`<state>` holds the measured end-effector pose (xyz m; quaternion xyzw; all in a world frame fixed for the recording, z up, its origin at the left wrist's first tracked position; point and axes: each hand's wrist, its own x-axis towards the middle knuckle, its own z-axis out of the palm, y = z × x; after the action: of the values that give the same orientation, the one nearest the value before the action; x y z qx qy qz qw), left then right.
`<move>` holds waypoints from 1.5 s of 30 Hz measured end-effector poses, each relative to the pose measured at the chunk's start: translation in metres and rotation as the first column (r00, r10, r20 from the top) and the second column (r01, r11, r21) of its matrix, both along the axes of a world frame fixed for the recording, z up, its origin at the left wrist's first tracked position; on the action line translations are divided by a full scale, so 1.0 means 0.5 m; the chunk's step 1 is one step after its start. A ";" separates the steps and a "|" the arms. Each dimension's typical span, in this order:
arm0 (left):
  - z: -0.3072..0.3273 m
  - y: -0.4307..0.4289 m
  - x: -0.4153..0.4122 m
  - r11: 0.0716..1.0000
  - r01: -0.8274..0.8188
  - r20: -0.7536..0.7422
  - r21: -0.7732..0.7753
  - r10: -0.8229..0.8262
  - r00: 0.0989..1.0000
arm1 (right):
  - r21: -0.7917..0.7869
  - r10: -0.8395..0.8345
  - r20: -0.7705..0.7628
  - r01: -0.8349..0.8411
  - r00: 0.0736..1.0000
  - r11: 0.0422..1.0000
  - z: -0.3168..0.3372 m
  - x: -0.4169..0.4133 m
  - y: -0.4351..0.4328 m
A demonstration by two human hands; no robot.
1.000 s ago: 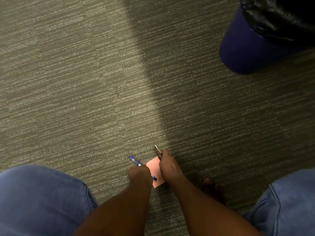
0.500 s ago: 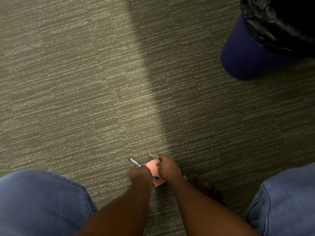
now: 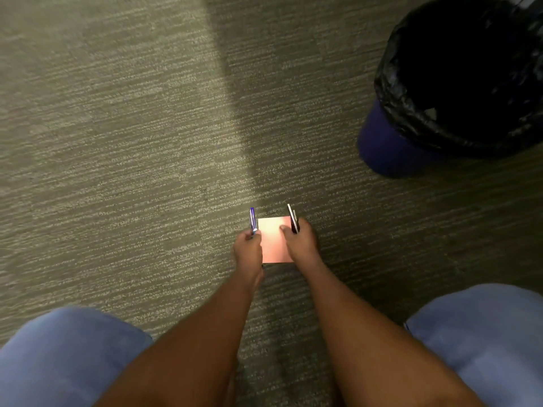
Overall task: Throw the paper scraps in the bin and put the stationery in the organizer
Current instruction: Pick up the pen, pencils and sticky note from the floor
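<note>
Your left hand [image 3: 247, 249] fingers pinch a blue pen [image 3: 252, 220]; your right hand [image 3: 301, 240] pinches dark pens [image 3: 292, 218], both steadying a pink paper square [image 3: 272, 242] for binning.

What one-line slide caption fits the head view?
Left hand with blue pen, right hand with dark pens, both holding a pink note near the bin.

Paper square [image 3: 274, 241] sitting between the left hand [image 3: 247, 250] and right hand [image 3: 300, 241], a pen [image 3: 252, 220] sticking forward from each, second pen [image 3: 292, 218] on the right, bin [image 3: 458, 83] standing ahead to the right on the carpet [image 3: 117, 142]
</note>
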<state>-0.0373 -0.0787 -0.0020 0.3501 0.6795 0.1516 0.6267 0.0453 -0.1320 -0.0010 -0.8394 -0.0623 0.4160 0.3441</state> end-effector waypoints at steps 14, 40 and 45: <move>0.417 0.082 0.126 0.999 0.041 0.248 -0.002 -0.039 0.968 | 0.256 -0.280 0.048 0.260 0.959 0.931 0.422 0.101 0.047; 1.339 -0.131 0.157 0.953 0.166 0.294 0.252 -0.239 0.925 | 0.379 -0.471 0.281 0.354 0.836 0.855 1.325 0.092 -0.181; 1.442 -0.201 0.173 0.920 0.290 0.296 0.264 -0.363 0.884 | 0.385 -0.545 0.284 0.427 0.789 0.818 1.435 0.086 -0.266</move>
<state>0.0491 -0.1791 0.7189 0.4934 0.4722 0.1728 0.7097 0.0881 -0.2649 0.7167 -0.8283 0.0301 0.1262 0.5451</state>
